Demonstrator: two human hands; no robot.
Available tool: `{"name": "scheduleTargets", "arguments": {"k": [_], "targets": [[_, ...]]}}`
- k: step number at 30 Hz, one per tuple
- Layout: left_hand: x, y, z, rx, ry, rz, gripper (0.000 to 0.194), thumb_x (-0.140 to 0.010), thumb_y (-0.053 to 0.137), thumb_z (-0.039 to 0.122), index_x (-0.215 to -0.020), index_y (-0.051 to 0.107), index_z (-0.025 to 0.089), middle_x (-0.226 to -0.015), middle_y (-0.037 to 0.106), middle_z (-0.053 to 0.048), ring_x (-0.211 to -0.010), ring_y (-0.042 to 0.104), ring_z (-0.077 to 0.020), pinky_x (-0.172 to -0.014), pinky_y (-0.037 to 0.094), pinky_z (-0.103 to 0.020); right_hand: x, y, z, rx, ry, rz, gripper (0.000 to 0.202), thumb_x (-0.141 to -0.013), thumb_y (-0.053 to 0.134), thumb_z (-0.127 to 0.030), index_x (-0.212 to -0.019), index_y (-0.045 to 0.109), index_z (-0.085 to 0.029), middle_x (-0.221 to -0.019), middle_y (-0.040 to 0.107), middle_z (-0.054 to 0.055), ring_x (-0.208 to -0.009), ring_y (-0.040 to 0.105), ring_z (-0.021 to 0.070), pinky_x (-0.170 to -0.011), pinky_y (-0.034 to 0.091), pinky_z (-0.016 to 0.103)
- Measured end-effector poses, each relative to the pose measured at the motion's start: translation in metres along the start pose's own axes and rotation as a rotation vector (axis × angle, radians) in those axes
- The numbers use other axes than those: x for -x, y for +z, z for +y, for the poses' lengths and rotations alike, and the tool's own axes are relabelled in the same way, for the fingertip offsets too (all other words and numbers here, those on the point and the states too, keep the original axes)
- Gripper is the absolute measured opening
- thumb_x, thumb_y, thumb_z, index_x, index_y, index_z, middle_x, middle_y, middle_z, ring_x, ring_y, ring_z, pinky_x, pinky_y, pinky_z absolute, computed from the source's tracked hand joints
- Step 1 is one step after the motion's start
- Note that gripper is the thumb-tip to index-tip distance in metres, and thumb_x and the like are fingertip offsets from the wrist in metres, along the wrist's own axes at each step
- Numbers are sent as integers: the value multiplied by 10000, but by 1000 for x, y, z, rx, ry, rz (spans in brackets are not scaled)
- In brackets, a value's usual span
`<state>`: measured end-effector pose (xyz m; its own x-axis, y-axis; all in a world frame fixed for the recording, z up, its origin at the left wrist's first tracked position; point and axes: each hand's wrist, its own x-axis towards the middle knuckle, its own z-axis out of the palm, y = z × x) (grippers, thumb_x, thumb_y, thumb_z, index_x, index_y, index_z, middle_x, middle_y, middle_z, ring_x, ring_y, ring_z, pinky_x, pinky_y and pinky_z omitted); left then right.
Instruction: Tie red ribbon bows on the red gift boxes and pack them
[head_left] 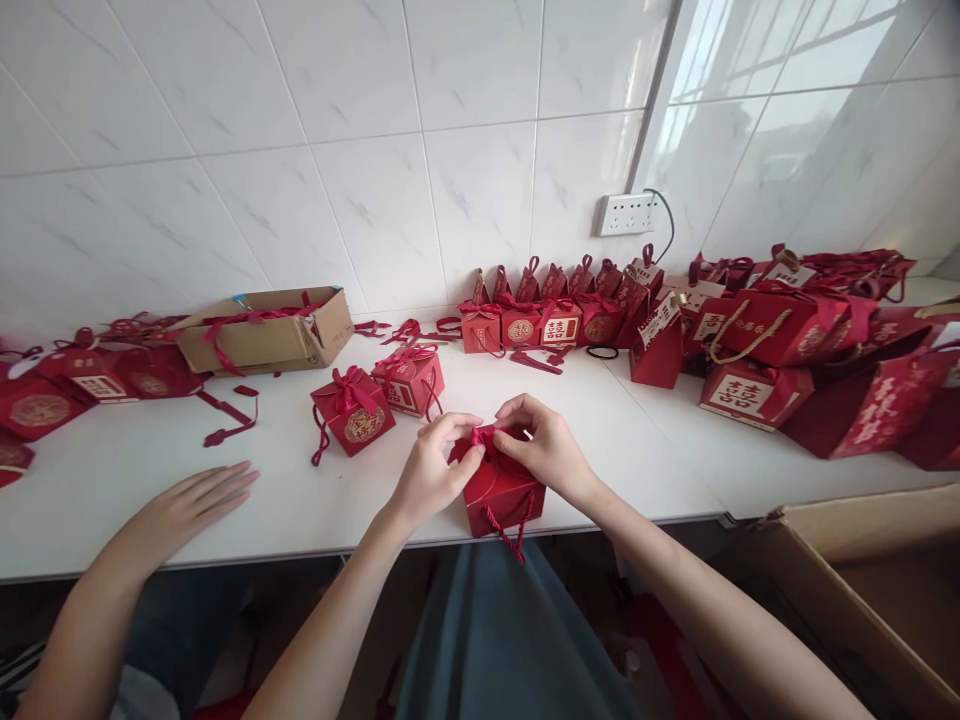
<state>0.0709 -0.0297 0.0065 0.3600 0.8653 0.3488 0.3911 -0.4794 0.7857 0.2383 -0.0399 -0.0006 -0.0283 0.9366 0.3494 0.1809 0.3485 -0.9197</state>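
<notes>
At table's edge, red box

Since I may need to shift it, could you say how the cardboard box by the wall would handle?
The cardboard box looks light for its size, being thin-walled and open-topped. Its flat base should make it slide rather than roll, though the ribbon over its side might snag.

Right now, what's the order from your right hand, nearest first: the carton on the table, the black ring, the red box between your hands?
1. Red box: right at the right hand, its ribbon pinched.
2. Black ring: beyond, slightly right.
3. Carton: back left.
</notes>
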Motion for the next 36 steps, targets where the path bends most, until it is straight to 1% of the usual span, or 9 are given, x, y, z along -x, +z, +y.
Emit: {"name": "scheduleTargets", "arguments": {"k": [2, 6, 11, 16, 20, 24, 26, 30, 36], "targets": [[1, 3, 3, 9, 8, -1, 235, -766, 581, 271, -981, 585, 176, -989, 669, -77, -902, 634, -197, -793, 499, -301, 0, -1, 0, 30, -19, -10, 139, -704, 582, -218, -819, 506, -207, -737, 651, 1, -697, 612, 146, -672, 457, 281], [-1, 10, -1, 109, -3, 61, 170, -799, 573, 339, -826, 589, 173, -845, 675, -57, -810, 639, -177, -736, 502, -277, -1, -8, 1, 24, -41, -87, 139, -734, 584, -226, -851, 512, -202, -764, 652, 8, -701, 604, 138, -678, 462, 279], [-2, 18, -11, 345, -96, 40, 254, -788, 600, 419, -782, 586, 165, -738, 654, -29, -698, 617, -148, -639, 473, -236, -4, -14, 0, -34, -49, -190, 114, -767, 597, -248, -824, 513, -196, -739, 614, -4, -666, 592, 121, -651, 473, 261], [-2, 20, -18, 425, -157, 48, 316, -763, 624, 471, -750, 567, 160, -655, 599, 0, -616, 556, -122, -577, 420, -216, -2, -16, 0, 85, -97, -188, 98, -802, 597, -256, -790, 518, -199, -722, 607, -9, -646, 586, 123, -635, 492, 267], [-2, 19, -19, 427, -147, 70, 321, -768, 620, 478, -743, 550, 165, -682, 598, 0, -633, 547, -117, -597, 415, -215, 8, -21, -1, 294, -300, -53, 49, -850, 559, -249, -837, 558, -202, -868, 592, 38, -791, 608, 160, -730, 525, 318], [-2, 19, -19, 410, -146, 72, 337, -762, 618, 494, -745, 546, 165, -687, 587, -3, -640, 540, -122, -591, 409, -219, 19, -24, -7, 511, -511, -66, 94, -853, 593, -280, -866, 639, -199, -984, 554, 87, -888, 586, 197, -766, 531, 356], [-3, 19, -18, 404, -146, 69, 346, -760, 613, 505, -740, 544, 167, -687, 591, -6, -641, 538, -124, -585, 407, -219, 22, -23, -10, 594, -566, -79, 108, -862, 582, -261, -888, 660, -191, -988, 562, 100, -882, 575, 202, -771, 527, 369], [-3, 17, -17, 385, -138, 60, 370, -750, 606, 530, -730, 544, 166, -738, 625, -29, -655, 555, -135, -595, 422, -231, 21, -20, -12, 694, -640, -92, 147, -889, 537, -206, -848, 674, -174, -879, 598, 89, -807, 561, 188, -729, 496, 353], [-1, -1, -12, 221, -85, 67, 325, -786, 577, 496, -719, 539, 180, -783, 640, -35, -713, 585, -154, -670, 447, -255, 20, -28, -12, 753, -701, -84, 175, -906, 506, -188, -862, 674, -169, -847, 617, 87, -754, 536, 176, -689, 459, 330]]}}
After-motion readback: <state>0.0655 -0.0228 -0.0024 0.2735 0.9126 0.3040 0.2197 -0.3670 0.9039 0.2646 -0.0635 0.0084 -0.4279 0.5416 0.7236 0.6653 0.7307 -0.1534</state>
